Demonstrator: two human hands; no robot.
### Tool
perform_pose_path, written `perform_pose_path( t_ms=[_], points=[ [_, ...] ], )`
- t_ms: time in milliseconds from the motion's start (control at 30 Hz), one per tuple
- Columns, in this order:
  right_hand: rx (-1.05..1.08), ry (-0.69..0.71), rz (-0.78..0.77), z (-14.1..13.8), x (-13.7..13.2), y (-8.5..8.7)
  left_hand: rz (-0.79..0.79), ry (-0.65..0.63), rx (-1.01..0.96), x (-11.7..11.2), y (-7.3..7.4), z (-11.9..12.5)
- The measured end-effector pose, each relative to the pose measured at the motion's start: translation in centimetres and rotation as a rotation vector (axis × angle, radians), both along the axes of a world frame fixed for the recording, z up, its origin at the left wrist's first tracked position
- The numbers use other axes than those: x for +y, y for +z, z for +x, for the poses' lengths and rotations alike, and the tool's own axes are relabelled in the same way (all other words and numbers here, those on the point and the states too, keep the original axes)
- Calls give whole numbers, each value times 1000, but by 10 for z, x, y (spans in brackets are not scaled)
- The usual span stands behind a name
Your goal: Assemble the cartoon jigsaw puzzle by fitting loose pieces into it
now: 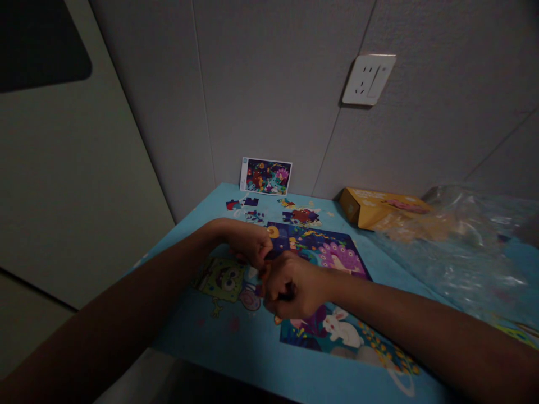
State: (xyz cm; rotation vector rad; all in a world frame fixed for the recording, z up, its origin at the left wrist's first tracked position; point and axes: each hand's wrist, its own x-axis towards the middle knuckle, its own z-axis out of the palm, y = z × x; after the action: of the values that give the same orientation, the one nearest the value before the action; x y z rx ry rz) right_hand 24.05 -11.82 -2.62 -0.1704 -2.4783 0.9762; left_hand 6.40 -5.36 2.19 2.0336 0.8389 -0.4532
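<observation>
A partly joined jigsaw puzzle (343, 331) lies on the blue table, showing a white rabbit, a pink shell shape and dark blue parts. Over its left side, my left hand (252, 244) is closed, fingers curled down. Just in front of it and to the right is my right hand (295, 285), also closed, its fingertips close to those of the left. Whatever the fingers of either hand hold is hidden. Behind the hands lie a joined cluster of puzzle pieces (304, 216) and several loose puzzle pieces (251, 201).
A reference picture card (267, 177) leans on the wall at the table's back. To the right are a yellow box (357, 210) and a crumpled clear plastic bag (458, 252). The blue table surface (219, 353) carries cartoon prints. A wall socket (368, 79) sits above.
</observation>
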Motion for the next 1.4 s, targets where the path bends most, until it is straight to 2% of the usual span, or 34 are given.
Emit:
perform_pose_path(
  t_ms=[67,133,233,300,400,467,567,700,867,967,1167,1300,1400],
  points=[
    [106,-141,-239,2,7,-1,14,-1,37,0,2,-3],
    [305,-359,-488,4,17,-2,52,15,59,1,4,-5],
    [602,-604,-758,4,31,-3,210,129,19,6,7,-8],
    [684,-662,-874,3,37,-2,429,297,-68,14,5,-10],
    [724,-675,-959,2,40,1,839,561,-128,31,-5,-19],
    [733,-674,-986,2,40,2,973,614,-30,42,-14,-27],
    [731,-675,-1008,2,42,2,936,580,65,52,-23,-36],
    [679,-642,-1042,5,47,2,867,548,5,53,-23,-37],
    [441,-446,-1125,16,59,4,853,533,-60,51,-21,-37],
    [398,-344,-1167,22,65,3,839,508,-79,53,-22,-38],
    [435,-333,-1108,22,65,0,793,596,-97,53,-23,-33],
    [490,-361,-1131,18,63,1,800,615,-261,45,-21,-23],
    [551,-436,-1174,16,63,1,680,581,-526,37,-16,-14]
  ],
)
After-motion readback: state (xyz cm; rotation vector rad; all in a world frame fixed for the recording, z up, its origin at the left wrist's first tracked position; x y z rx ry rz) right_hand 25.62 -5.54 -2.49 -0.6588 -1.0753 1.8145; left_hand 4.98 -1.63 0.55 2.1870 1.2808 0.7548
